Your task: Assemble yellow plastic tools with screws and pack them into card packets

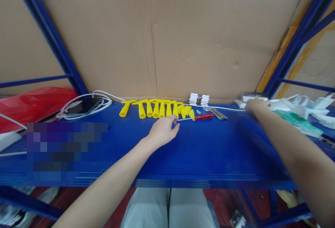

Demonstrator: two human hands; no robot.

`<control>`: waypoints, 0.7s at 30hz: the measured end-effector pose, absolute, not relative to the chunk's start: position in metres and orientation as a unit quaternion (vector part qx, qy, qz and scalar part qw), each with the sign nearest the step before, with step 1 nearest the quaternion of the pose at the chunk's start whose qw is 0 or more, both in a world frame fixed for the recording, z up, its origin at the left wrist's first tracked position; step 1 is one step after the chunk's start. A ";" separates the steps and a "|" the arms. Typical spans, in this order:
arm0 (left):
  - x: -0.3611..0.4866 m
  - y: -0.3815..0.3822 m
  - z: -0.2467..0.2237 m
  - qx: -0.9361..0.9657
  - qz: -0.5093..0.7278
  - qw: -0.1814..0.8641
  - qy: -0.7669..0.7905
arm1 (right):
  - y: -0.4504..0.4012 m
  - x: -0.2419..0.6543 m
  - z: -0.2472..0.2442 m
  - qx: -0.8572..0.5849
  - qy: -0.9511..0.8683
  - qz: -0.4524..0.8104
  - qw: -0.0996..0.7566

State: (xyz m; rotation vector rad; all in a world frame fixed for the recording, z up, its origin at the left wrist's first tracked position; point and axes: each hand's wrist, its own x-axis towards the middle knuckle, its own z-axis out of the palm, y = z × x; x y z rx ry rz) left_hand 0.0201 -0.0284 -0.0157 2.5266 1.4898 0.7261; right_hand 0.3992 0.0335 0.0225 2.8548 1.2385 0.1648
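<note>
My left hand (163, 130) is over the middle of the blue shelf, with thumb and forefinger apart and nothing visible between them. Beside its fingertips lies the thin shaft of a red-handled screwdriver (204, 116); whether they touch I cannot tell. Just behind that hand stands a row of yellow T-shaped plastic handles (149, 109), with several small yellow pieces (186, 110) to their right. At the back right, my right hand (258, 105) reaches to a black-and-white box (253, 96). Its fingers are blurred and partly hidden, so any grip is unclear.
Stacked white pieces (199, 100), small metal screws (199, 112) and flat metal strips (218, 113) lie behind the screwdriver. A phone (84, 106) and white cable (65, 106) are at left. Green packaging (298, 121) and a white plug (323, 101) sit at right. Cardboard (172, 39) closes the back.
</note>
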 end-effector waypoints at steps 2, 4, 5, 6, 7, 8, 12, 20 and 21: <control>0.019 -0.026 -0.014 0.830 0.229 0.053 0.505 | 0.032 0.373 0.035 0.903 0.427 0.033 0.039; 0.019 -0.025 -0.013 0.825 0.222 0.046 0.517 | 0.029 0.346 0.045 0.880 0.473 0.034 0.038; 0.019 -0.024 -0.012 0.822 0.219 0.042 0.524 | 0.026 0.333 0.049 0.875 0.482 0.040 0.030; 0.018 -0.023 -0.011 0.819 0.216 0.038 0.530 | 0.024 0.322 0.051 0.861 0.505 0.053 0.014; 0.018 -0.023 -0.011 0.816 0.214 0.035 0.536 | 0.021 0.311 0.051 0.847 0.528 0.058 0.001; 0.018 -0.022 -0.010 0.814 0.212 0.031 0.540 | 0.017 0.302 0.049 0.834 0.547 0.066 -0.020; 0.016 -0.019 -0.006 0.800 0.206 0.004 0.563 | 0.002 0.279 0.025 0.812 0.562 0.094 -0.128; 0.004 -0.003 -0.006 0.755 0.219 -0.010 0.617 | -0.009 0.275 -0.007 0.654 0.739 0.035 -0.161; 0.003 -0.002 -0.006 0.754 0.222 -0.008 0.618 | -0.008 0.274 -0.007 0.642 0.748 0.029 -0.167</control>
